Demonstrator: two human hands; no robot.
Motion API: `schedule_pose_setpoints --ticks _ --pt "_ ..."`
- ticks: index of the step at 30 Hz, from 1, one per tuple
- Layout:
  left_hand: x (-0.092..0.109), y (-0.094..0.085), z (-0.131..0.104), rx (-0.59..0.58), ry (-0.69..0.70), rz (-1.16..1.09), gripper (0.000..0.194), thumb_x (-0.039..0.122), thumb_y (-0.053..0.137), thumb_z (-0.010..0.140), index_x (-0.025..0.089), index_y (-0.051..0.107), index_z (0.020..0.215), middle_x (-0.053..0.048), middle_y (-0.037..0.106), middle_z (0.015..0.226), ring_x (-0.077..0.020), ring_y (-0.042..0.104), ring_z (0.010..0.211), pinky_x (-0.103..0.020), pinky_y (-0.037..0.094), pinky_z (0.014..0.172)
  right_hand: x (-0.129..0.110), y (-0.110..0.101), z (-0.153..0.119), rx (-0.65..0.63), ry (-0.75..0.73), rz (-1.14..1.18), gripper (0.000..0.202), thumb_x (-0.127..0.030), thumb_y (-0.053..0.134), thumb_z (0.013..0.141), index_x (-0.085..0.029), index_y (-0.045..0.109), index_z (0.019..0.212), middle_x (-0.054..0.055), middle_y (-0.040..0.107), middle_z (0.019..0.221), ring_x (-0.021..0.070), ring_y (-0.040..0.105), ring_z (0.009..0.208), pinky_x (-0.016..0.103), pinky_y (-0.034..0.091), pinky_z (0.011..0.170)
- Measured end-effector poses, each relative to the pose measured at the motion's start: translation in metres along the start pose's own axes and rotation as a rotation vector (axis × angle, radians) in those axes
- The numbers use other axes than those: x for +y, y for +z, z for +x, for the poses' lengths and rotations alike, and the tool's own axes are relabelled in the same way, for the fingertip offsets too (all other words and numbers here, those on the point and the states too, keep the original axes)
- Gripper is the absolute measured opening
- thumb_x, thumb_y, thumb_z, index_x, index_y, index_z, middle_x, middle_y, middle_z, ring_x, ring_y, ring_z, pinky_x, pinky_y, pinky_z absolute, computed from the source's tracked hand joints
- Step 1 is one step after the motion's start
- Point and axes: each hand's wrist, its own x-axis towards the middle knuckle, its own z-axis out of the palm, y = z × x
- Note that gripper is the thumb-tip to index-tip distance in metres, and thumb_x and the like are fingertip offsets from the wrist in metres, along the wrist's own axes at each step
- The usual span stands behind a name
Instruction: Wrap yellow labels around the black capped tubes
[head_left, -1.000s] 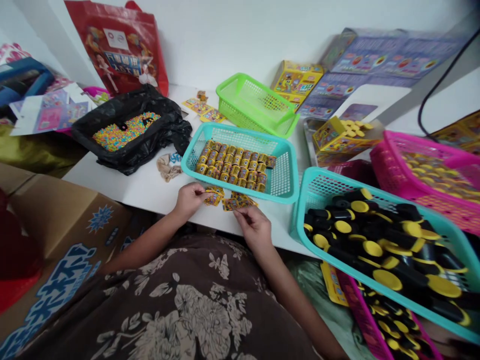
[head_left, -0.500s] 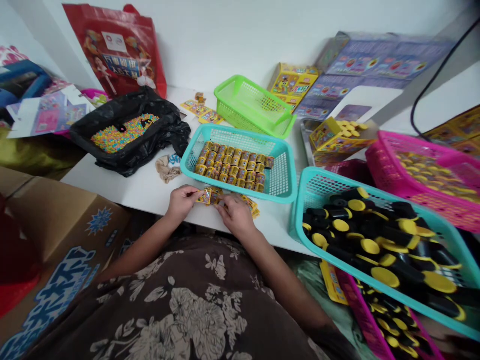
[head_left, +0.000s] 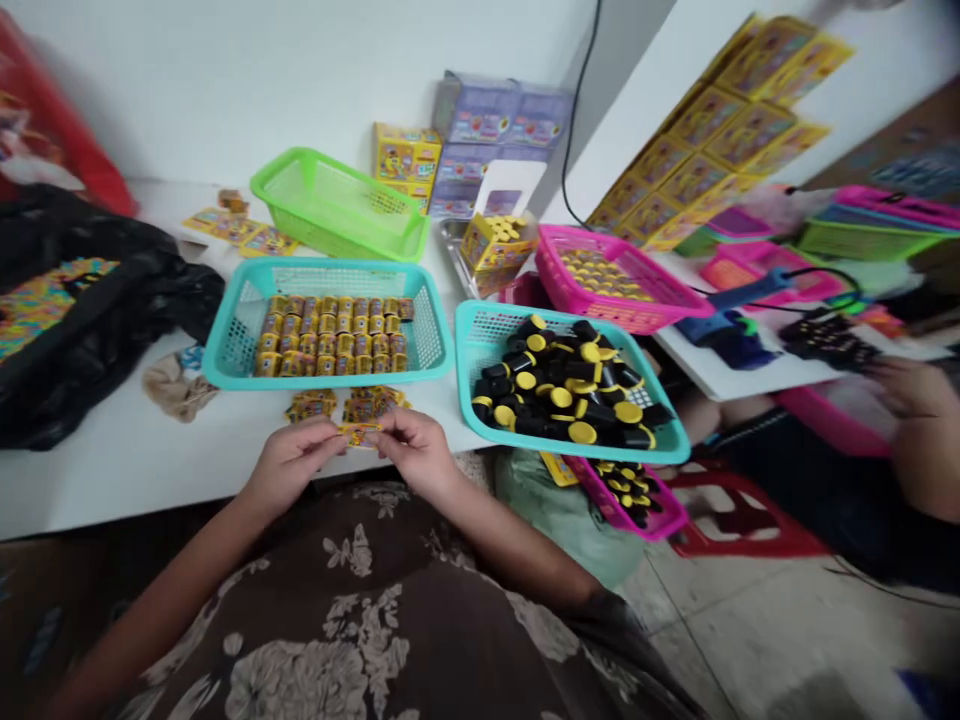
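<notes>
A: What do we have in front of us, biggest first?

B: The white worktop (head_left: 112,475), spreading from the left edge across the middle of the frame. Right of centre we see the tube basket (head_left: 463,372), full of black tubes (head_left: 561,397) with yellow caps. Left of centre is the can basket (head_left: 330,382), with small yellow cans (head_left: 334,337) in rows.

A: And our hands?

B: Just below the middle, left of centre. Our left grip (head_left: 292,460) and right grip (head_left: 420,455) each pinch one end of the same label (head_left: 360,435). Behind it, close to the can basket, lie the left stack (head_left: 311,404) and the right stack (head_left: 373,400).

A: How should we expect the label to handle?

B: Next to weightless, we'd judge: thin, bendy, perhaps slippery if it's glossy. We'd hold it lightly by its short ends and keep the middle unpressed, since it could crease. It's too blurred for us to read its print.
</notes>
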Motion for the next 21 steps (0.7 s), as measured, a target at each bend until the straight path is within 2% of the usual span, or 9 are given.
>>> schedule_pose_setpoints --ticks 2,5,7,10,13,15,18,21 --pt "0.005 0.006 0.003 -0.05 0.035 0.018 0.027 0.039 0.06 0.084 0.025 0.071 0.063 -0.003 0.061 0.062 -0.0168 0.055 0.058 -0.027 0.041 0.052 -0.007 -0.009 -0.009 0.0 -0.028 -0.066 0.023 -0.035 0.063 0.085 -0.021 0.059 0.068 -0.003 0.056 0.063 0.0133 0.054 0.061 0.025 0.045 0.059" --pt "0.011 0.014 0.006 -0.044 0.048 0.0 0.023 0.038 0.064 0.081 0.024 0.069 0.063 -0.003 0.062 0.063 -0.017 0.055 0.059 -0.028 0.043 0.054 -0.026 -0.03 -0.019 -0.042 -0.11 -0.185 0.017 -0.033 0.061 0.089 -0.022 0.065 0.076 -0.001 0.064 0.07 0.014 0.06 0.066 0.027 0.049 0.064" --pt "0.012 0.017 0.006 -0.025 0.046 -0.022 0.022 0.037 0.068 0.078 0.022 0.067 0.062 -0.003 0.061 0.063 -0.0163 0.055 0.058 -0.028 0.042 0.054 -0.039 -0.058 -0.018 -0.022 -0.192 -0.322 0.012 -0.03 0.06 0.091 -0.023 0.068 0.085 0.001 0.067 0.078 0.0151 0.063 0.072 0.029 0.05 0.068" --pt "0.01 0.017 0.006 0.002 0.065 -0.033 0.024 0.036 0.071 0.077 0.021 0.063 0.06 -0.002 0.061 0.063 -0.0156 0.054 0.057 -0.027 0.041 0.053 -0.049 -0.119 -0.006 0.085 -0.224 -0.662 0.013 -0.026 0.058 0.09 -0.022 0.068 0.084 0.004 0.067 0.08 0.0187 0.064 0.077 0.032 0.05 0.071" --pt "0.008 0.017 0.004 0.046 0.088 -0.018 0.024 0.035 0.072 0.076 0.02 0.061 0.06 -0.002 0.061 0.062 -0.0142 0.054 0.056 -0.025 0.041 0.051 -0.048 -0.187 0.01 0.216 -0.057 -1.087 0.01 -0.026 0.064 0.084 -0.019 0.068 0.078 0.008 0.067 0.082 0.024 0.063 0.082 0.036 0.049 0.074" --pt "0.007 0.016 0.003 0.065 0.103 0.0 0.023 0.033 0.073 0.075 0.019 0.062 0.061 -0.001 0.061 0.062 -0.0127 0.054 0.055 -0.023 0.041 0.051 -0.044 -0.223 0.017 0.301 0.091 -1.355 0.012 -0.028 0.068 0.079 -0.016 0.069 0.083 0.012 0.067 0.088 0.029 0.062 0.091 0.039 0.048 0.078" --pt "0.009 0.017 0.003 0.082 0.137 0.022 0.023 0.031 0.073 0.076 0.017 0.062 0.061 -0.001 0.061 0.061 -0.0111 0.053 0.055 -0.022 0.041 0.052 -0.035 -0.253 0.019 0.248 0.287 -1.491 0.029 -0.034 0.073 0.073 -0.016 0.07 0.096 0.012 0.066 0.097 0.0295 0.061 0.093 0.038 0.048 0.075" --pt "0.009 0.018 0.004 0.11 0.165 0.031 0.024 0.03 0.074 0.075 0.017 0.061 0.061 -0.001 0.06 0.06 -0.0107 0.052 0.055 -0.022 0.04 0.052 -0.022 -0.267 0.017 0.21 0.325 -1.457 0.027 -0.03 0.074 0.069 -0.016 0.071 0.092 0.011 0.064 0.095 0.026 0.061 0.083 0.035 0.045 0.069"
